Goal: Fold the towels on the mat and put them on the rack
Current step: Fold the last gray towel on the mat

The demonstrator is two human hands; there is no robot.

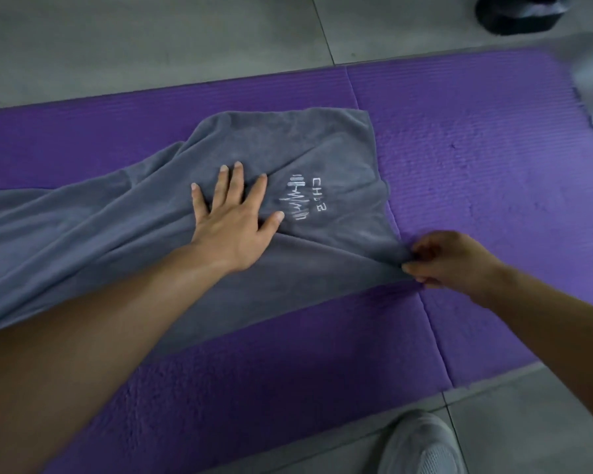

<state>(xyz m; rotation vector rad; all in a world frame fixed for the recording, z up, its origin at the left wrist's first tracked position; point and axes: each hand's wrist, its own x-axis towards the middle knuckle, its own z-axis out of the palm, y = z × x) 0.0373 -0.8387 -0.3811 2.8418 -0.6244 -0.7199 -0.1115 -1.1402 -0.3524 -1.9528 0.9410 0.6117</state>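
Reaching in from lower left, the left hand [231,227] presses flat, fingers spread, on the grey towel [117,241], which lies rumpled across the purple mat [476,148] mid-frame. The right hand [449,261] pinches the towel's lower right corner. A white shoe [421,446] stands at bottom right.

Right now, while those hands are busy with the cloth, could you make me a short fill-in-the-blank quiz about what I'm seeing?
1. The grey towel lies on a mat coloured ____.
2. The left hand rests flat, fingers spread, on the ____.
3. The right hand pinches the towel's near ____.
4. The logo stitched on the towel is ____.
Missing words: purple; towel; corner; white.
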